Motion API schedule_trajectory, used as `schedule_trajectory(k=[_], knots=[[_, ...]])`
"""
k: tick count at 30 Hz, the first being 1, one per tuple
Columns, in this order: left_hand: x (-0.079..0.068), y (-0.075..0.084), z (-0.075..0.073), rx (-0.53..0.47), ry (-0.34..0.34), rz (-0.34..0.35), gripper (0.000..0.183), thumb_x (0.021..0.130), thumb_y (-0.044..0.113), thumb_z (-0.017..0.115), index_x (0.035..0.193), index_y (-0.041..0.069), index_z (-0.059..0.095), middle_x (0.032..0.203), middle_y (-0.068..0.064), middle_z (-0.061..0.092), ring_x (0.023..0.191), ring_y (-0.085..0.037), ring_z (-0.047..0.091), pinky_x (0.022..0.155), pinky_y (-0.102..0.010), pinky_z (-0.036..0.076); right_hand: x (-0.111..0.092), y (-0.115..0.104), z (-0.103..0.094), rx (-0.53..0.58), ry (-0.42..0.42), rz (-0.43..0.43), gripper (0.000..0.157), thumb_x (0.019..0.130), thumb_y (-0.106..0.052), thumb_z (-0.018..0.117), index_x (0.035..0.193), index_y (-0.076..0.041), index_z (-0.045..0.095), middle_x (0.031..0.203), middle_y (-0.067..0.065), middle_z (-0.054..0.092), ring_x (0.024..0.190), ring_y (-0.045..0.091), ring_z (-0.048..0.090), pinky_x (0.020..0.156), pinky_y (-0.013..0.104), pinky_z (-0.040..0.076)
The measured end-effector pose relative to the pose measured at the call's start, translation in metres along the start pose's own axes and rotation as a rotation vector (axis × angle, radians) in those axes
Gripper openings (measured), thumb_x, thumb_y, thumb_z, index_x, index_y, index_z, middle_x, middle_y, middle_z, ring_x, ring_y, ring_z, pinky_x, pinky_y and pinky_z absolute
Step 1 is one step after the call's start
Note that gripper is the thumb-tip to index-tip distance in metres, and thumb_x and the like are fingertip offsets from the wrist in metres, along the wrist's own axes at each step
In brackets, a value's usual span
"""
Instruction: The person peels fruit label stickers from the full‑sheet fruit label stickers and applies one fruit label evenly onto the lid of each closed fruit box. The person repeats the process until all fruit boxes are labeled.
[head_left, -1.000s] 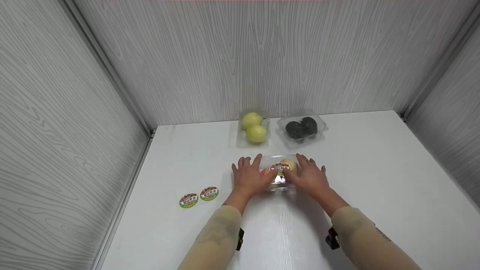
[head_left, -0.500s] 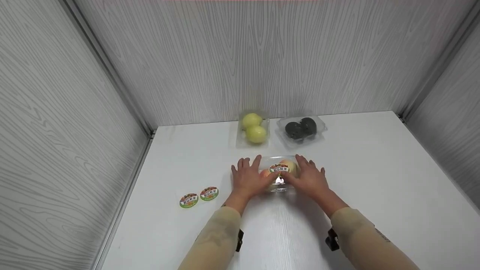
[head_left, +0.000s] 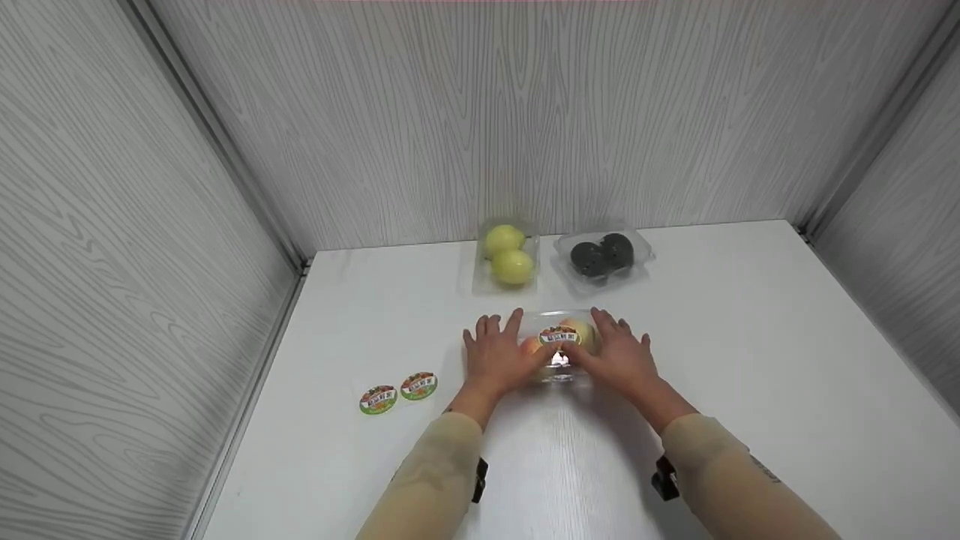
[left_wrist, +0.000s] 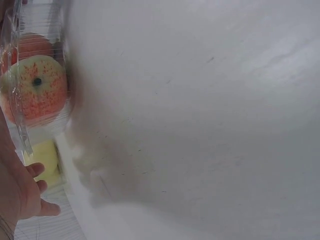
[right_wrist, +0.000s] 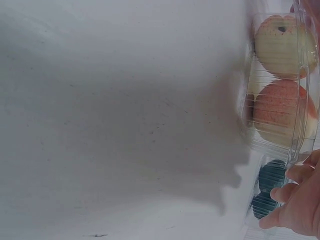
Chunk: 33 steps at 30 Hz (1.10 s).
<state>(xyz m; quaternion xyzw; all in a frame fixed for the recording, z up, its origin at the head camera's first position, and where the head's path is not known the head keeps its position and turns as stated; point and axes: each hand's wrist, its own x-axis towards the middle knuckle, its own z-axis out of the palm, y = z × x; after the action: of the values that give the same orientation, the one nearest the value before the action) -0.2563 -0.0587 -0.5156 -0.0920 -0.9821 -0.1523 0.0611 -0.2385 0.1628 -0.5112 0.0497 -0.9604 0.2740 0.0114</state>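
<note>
A clear plastic clamshell box point(head_left: 559, 375) lies on the white table between both hands. Inside are two red-and-cream fruits point(left_wrist: 42, 92) that look like apples, also seen through the ribbed wall in the right wrist view. A round printed sticker point(head_left: 559, 335) lies on the lid. My left hand point(head_left: 499, 356) rests at the box's left side with its fingers spread, its thumb reaching over the lid to the sticker. Mirroring it, my right hand point(head_left: 619, 356) lies along the right side, thumb at the sticker's lower edge. In the wrist views, the hands' fingers extend past the lid's rim.
Behind the box, two yellow fruits point(head_left: 513, 267) sit in a clear container point(head_left: 486, 283). To their right, another clear container point(head_left: 645, 247) holds two dark round fruits point(head_left: 589, 259). Two more round stickers point(head_left: 378, 400) lie at the left. Grey wood-grain panels point(head_left: 480, 112) enclose the table.
</note>
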Motion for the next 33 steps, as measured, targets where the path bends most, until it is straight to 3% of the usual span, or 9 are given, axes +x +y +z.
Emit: schedule_trajectory(k=[19,33], knots=[[0.0009,-0.0038,0.0016,-0.02,-0.007,0.004,0.092,0.09,0.083,0.053,0.16,0.023,0.049,0.147,-0.02,0.056,0.144,-0.041,0.043,0.116,-0.071,0.031,0.0003,0.0017,-0.0001,0.014,-0.026,0.019,0.1,0.098,-0.071,0.057,0.166,-0.003,0.03,0.167,0.024,0.035,0.152,0.053,0.03,0.117,0.081,0.013],[0.0009,-0.0051,0.0046,-0.056,0.04,0.009,0.076,0.094,0.065,0.056,0.156,0.021,0.054,0.143,-0.022,0.058,0.141,-0.043,0.045,0.114,-0.071,0.034,-0.0009,0.0006,-0.0006,-0.003,-0.027,0.023,0.08,0.107,-0.052,0.051,0.165,-0.001,0.032,0.169,0.022,0.032,0.152,0.053,0.03,0.117,0.081,0.014]])
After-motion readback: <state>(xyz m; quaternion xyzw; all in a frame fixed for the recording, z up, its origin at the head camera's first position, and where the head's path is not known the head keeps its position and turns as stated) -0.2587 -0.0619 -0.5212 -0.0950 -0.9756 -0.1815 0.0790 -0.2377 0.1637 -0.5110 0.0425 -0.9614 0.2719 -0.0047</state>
